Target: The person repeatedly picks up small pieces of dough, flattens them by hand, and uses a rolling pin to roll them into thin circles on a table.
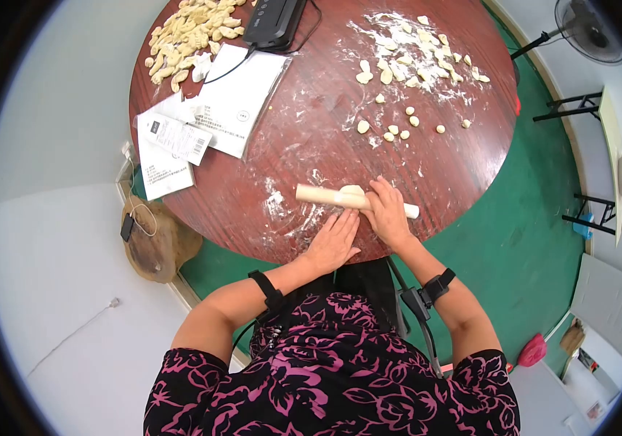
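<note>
A pale rolling pin lies near the front edge of the round table, with a small flattened piece of dough showing just past its far side. My right hand rests over the pin's right part, its fingers closed on it. Beside the pin's near side, my left hand lies with fingers stretched out, the tips at or touching the pin; whether they also touch the dough is hidden. White flour is smeared on the wood left of the pin.
Several dough balls and floured dough pieces lie at the far right of the table. Shaped dough pieces, a black device with a cable and white packets sit at the far left. A fan stands beyond.
</note>
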Tool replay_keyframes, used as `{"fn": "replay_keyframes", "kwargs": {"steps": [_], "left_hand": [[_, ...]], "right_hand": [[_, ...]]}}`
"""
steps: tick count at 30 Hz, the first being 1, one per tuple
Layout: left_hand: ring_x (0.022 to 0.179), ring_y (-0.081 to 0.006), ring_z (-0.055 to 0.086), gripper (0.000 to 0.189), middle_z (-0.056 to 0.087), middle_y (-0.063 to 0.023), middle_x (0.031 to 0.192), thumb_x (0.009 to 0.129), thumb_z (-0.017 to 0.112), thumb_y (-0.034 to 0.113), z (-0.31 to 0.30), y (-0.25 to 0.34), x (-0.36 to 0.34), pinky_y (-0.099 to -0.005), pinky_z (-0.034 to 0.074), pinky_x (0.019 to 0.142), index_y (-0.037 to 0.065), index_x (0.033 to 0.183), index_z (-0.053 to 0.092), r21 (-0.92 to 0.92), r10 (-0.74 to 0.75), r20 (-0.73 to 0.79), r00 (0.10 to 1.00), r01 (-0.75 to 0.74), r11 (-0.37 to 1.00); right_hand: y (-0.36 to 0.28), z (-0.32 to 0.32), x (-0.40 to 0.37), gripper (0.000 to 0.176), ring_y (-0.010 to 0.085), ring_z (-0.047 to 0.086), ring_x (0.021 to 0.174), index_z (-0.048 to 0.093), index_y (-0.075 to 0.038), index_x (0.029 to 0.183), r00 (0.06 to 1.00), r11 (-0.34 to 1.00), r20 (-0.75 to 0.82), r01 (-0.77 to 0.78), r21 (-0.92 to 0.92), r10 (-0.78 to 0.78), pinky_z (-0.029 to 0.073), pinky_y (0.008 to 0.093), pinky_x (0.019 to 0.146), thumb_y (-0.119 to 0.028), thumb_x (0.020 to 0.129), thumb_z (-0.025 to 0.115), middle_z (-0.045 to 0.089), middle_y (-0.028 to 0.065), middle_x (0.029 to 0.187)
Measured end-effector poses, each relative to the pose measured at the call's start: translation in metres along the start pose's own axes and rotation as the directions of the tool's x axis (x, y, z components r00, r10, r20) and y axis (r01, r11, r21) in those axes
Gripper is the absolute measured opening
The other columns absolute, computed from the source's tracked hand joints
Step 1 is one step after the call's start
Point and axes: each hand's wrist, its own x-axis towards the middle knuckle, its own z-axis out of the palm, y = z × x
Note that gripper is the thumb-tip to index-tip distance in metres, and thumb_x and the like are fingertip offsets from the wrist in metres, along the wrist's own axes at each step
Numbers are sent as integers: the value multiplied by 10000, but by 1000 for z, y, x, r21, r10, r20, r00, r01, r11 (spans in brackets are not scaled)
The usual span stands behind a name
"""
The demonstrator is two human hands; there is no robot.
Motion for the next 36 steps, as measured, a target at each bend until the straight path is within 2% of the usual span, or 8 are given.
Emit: {"fn": "replay_keyframes", "kwargs": {"steps": [5, 9, 22, 25, 27, 29, 32, 36], "left_hand": [[1334, -334, 263, 791, 330, -231, 1402, 817, 542, 495, 11, 10, 2, -442, 205, 1084, -99, 1309, 367, -35, -74, 24, 997, 74, 997], [1334, -331, 263, 796, 333, -227, 1405, 814, 539, 511, 6, 5, 5, -455, 210, 1077, -96, 1304, 380, -65, -88, 23, 996, 89, 994], [1067, -304, 521, 294, 596, -129, 1017, 804, 639, 225, -16, -23, -27, -412, 404, 900, 30, 1021, 598, -425, -179, -173, 969, 90, 901], [1069, -322, 505, 252, 577, -134, 1065, 813, 620, 189, -31, -36, -28, -421, 379, 907, 34, 1011, 600, -443, -389, -172, 905, 281, 851], [1059, -336, 470, 351, 527, -137, 1133, 820, 592, 183, -39, -46, -17, -424, 355, 867, 17, 1126, 550, -257, -421, -379, 824, 343, 903], [1200, -380, 374, 489, 418, -176, 1307, 841, 561, 223, -35, -55, 12, -537, 275, 950, 23, 1273, 452, -231, -527, -452, 720, 476, 849], [1320, -382, 245, 599, 292, -200, 1427, 856, 538, 283, -16, -71, 39, -643, 162, 992, 11, 1357, 352, 21, -536, -368, 760, 583, 812], [1372, -375, 169, 685, 221, -205, 1474, 856, 543, 344, -1, -50, 7, -689, 71, 999, -37, 1373, 304, -109, -538, -268, 799, 530, 841]], "right_hand": [[13, -2, 2, 448, 281, 346, 1298, 538, -55, 1175, 980, 966, 117, 180, -186, -160, 244, 511, 1050, -311, 813, 607, 439, 106, 1332], [18, -11, 41, 690, 294, 270, 1348, 433, -74, 1324, 975, 949, 214, 114, -296, -50, 116, 599, 1063, -557, 832, 466, 357, 130, 1421], [15, -5, 52, 780, 286, 218, 1374, 382, 12, 1342, 989, 956, 131, -25, -294, 67, 75, 568, 1089, -560, 821, 482, 295, 163, 1454], [-4, -4, -4, 818, 290, 220, 1375, 376, 32, 1341, 966, 985, 254, 7, -171, 37, 85, 572, 1085, -596, 821, 449, 305, 170, 1448], [-5, -3, -2, 780, 291, 224, 1372, 377, 35, 1339, 977, 982, 212, 20, -186, 20, 88, 567, 1086, -557, 837, 453, 315, 171, 1443], [8, -5, 35, 739, 288, 223, 1372, 369, 40, 1341, 989, 964, 122, -55, -261, 89, 93, 560, 1087, -506, 852, 463, 315, 168, 1443], [8, -6, 55, 711, 293, 221, 1375, 351, 51, 1346, 984, 955, 68, -142, -262, 165, 87, 561, 1087, -453, 858, 471, 301, 184, 1446], [-10, 1, 4, 694, 286, 215, 1378, 364, 43, 1339, 977, 984, 176, -97, -151, 124, 83, 581, 1082, -439, 856, 485, 296, 170, 1453]]}}
